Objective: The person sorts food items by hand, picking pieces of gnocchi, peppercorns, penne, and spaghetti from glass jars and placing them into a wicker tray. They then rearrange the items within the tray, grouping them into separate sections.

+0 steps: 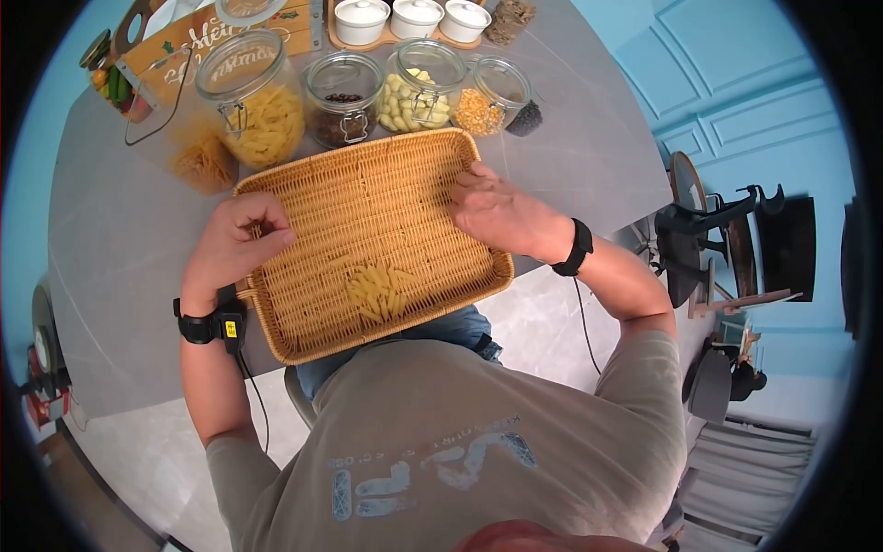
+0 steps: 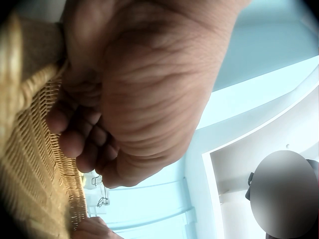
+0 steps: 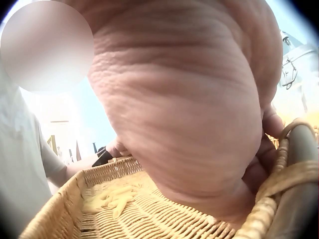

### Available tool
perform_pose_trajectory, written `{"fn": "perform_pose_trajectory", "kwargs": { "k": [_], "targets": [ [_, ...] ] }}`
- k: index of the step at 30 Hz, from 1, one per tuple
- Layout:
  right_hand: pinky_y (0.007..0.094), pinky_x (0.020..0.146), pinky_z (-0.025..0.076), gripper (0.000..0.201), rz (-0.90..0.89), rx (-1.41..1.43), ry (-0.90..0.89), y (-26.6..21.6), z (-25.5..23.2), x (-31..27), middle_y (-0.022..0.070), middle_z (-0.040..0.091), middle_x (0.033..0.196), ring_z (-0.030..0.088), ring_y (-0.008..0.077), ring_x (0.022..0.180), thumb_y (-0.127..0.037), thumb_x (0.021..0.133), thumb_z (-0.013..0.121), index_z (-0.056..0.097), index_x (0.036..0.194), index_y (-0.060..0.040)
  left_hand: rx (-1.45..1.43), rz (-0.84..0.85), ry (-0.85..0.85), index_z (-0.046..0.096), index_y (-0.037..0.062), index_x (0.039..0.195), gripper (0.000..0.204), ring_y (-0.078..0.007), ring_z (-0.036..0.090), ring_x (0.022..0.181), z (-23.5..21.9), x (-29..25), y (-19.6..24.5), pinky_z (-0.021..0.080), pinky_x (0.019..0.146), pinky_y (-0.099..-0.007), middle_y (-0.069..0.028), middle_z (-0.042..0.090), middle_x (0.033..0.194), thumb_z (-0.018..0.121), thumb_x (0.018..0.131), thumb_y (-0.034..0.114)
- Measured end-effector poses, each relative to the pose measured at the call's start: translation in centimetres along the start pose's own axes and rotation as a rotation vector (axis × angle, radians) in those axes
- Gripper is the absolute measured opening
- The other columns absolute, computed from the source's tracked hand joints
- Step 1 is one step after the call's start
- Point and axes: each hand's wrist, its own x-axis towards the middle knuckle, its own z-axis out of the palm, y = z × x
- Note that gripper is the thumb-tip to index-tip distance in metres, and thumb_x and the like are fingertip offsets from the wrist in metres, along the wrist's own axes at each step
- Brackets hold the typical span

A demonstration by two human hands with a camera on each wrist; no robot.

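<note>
Wicker tray (image 1: 313, 198) on tabletop (image 1: 120, 239), near edge overhanging | left hand (image 1: 232, 247) curled over left rim, right hand (image 1: 497, 213) gripping far-right rim | pasta pile (image 1: 375, 293) sits near-centre | best kept level, both grips even, so pasta stays put.

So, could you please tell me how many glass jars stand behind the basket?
4, in a row: pasta jar, dark-bean jar, pale-pieces jar, and corn jar tipped at the right. Others may be hidden.
</note>
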Motion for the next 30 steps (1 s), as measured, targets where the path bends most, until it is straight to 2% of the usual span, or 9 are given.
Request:
{"fn": "perform_pose_trajectory", "kwargs": {
  "k": [2,5,8,14,20,26,30],
  "targets": [
    [0.0335,0.096,0.046,0.011,-0.005,-0.088,-0.015,0.0,0.5,0.1,0.0042,0.067,0.082,0.064,0.0209,0.095,-0.008,0.079,0.064,0.074,0.074,-0.0089,0.002,-0.002,0.001,0.064,0.0026,0.086,0.016,-0.0074,0.056,0.075,0.0,0.0,0.1,0.047,0.069,-0.0271,0.0029,0.061,0.078,0.08,0.091,0.003],
    [0.0364,0.103,0.046,0.009,0.034,-0.054,-0.084,-0.2,0.6,0.3,0.0052,0.066,0.09,0.065,0.0218,0.103,-0.008,0.084,0.064,0.07,0.077,-0.0083,0.006,-0.002,0.0,0.064,0.0025,0.087,0.016,-0.0077,0.056,0.075,0.0,0.0,0.1,0.047,0.069,-0.0272,0.0026,0.061,0.078,0.079,0.091,0.003],
    [0.0365,0.103,0.046,0.009,0.038,0.066,-0.044,-0.1,0.3,0.3,0.0054,0.066,0.09,0.065,0.0223,0.103,-0.008,0.084,0.064,0.071,0.079,-0.0087,0.006,-0.004,0.003,0.064,0.0025,0.087,0.016,-0.008,0.057,0.075,0.0,0.0,0.1,0.047,0.068,-0.0275,0.0024,0.061,0.077,0.079,0.091,0.003],
    [0.0369,0.102,0.045,0.008,0.024,0.087,-0.093,-0.5,-0.8,0.3,0.0065,0.067,0.089,0.065,0.0236,0.103,-0.008,0.083,0.065,0.072,0.078,-0.0079,0.016,0.014,-0.002,0.065,0.0025,0.087,0.016,-0.0082,0.057,0.075,0.0,0.1,0.1,0.047,0.068,-0.0278,0.0019,0.062,0.078,0.08,0.09,0.003],
    [0.0372,0.099,0.046,0.009,0.023,0.115,-0.019,-0.1,-0.3,0.3,0.0069,0.066,0.087,0.065,0.0238,0.102,-0.008,0.082,0.065,0.071,0.075,-0.0078,0.011,-0.013,0.002,0.065,0.0022,0.086,0.015,-0.0082,0.057,0.075,0.0,0.0,0.3,0.047,0.069,-0.0277,0.0017,0.062,0.078,0.079,0.09,0.003],
    [0.0374,0.097,0.048,0.008,0.013,0.083,-0.076,-0.5,-1.1,0.8,0.0064,0.068,0.086,0.067,0.0242,0.1,-0.006,0.081,0.066,0.073,0.077,-0.0074,0.002,-0.001,-0.007,0.064,0.0021,0.086,0.016,-0.0084,0.057,0.075,0.0,0.0,0.1,0.046,0.069,-0.0276,0.0019,0.062,0.078,0.079,0.09,0.003],
    [0.0372,0.094,0.049,0.01,0.029,0.065,-0.05,-1.0,-0.1,1.0,0.0062,0.07,0.087,0.067,0.024,0.099,-0.007,0.081,0.066,0.075,0.077,-0.0073,0.01,0.005,-0.006,0.064,0.0022,0.086,0.016,-0.0085,0.057,0.075,0.0,0.1,0.2,0.046,0.068,-0.0277,0.0023,0.061,0.078,0.079,0.091,0.003]
  ]
}}
